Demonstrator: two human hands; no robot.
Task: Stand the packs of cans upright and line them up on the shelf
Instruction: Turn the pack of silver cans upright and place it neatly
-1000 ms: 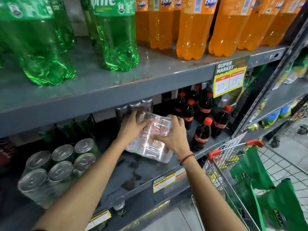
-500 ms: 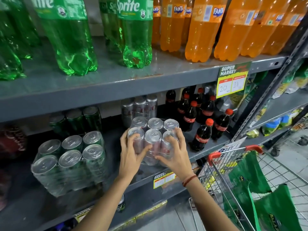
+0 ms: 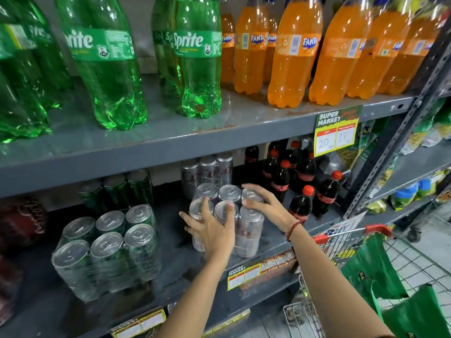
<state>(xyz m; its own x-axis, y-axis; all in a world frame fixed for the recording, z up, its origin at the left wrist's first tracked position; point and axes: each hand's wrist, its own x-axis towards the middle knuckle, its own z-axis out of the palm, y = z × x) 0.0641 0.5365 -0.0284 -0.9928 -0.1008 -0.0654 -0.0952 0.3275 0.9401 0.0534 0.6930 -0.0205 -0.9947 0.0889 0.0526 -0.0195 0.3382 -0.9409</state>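
A shrink-wrapped pack of silver cans (image 3: 249, 230) stands upright near the front of the grey middle shelf (image 3: 175, 262). My left hand (image 3: 212, 230) grips its front left side, fingers reaching over the can tops. My right hand (image 3: 271, 208) holds the top of the rear right can between thumb and spread fingers. To the left a pack of green cans (image 3: 107, 252) stands upright at the shelf's front. Behind them, a second silver pack (image 3: 207, 172) and a second green pack (image 3: 117, 189) stand upright at the back.
Small cola bottles (image 3: 302, 206) crowd the shelf just right of the silver pack. A dark red pack (image 3: 22, 220) sits at far left. Sprite bottles (image 3: 195, 69) and Fanta bottles (image 3: 292, 57) fill the shelf above. A wire cart (image 3: 353, 232) with green bags (image 3: 375, 272) stands at my right.
The silver pack went from tilted on its side to upright, then slid a little back on the shelf. My right hand moved from its front to its top right corner.
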